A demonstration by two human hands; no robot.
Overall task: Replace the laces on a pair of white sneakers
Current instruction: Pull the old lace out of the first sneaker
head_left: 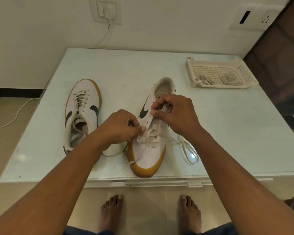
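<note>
- While both hands are on it, the partly laced sneaker [149, 150] lies on the table [227, 133] at the near edge, centre, with its gum-coloured toe toward the person and its heel toward the far side.
- Left hand [120, 126]: fingers curled, thumb and forefinger pinching the white lace [187, 150] at the lower eyelets on the left side of the shoe.
- Right hand [175, 114]: fingers curled, thumb and forefinger pinching the eyelet edge of the same sneaker, higher up near the tongue.
- Lace is threaded through the lowest eyelets only; one loose end loops over the table to the right of the shoe, another end trails by the toe on the left.
- Second sneaker [85, 106] lies to the left, apart from the first, toe toward the far side, fully laced.
- Perforated plastic tray [222, 85] sits at the far right of the table and holds two coiled laces [227, 78].
- Bare feet [189, 212] stand on the floor below the near edge.
</note>
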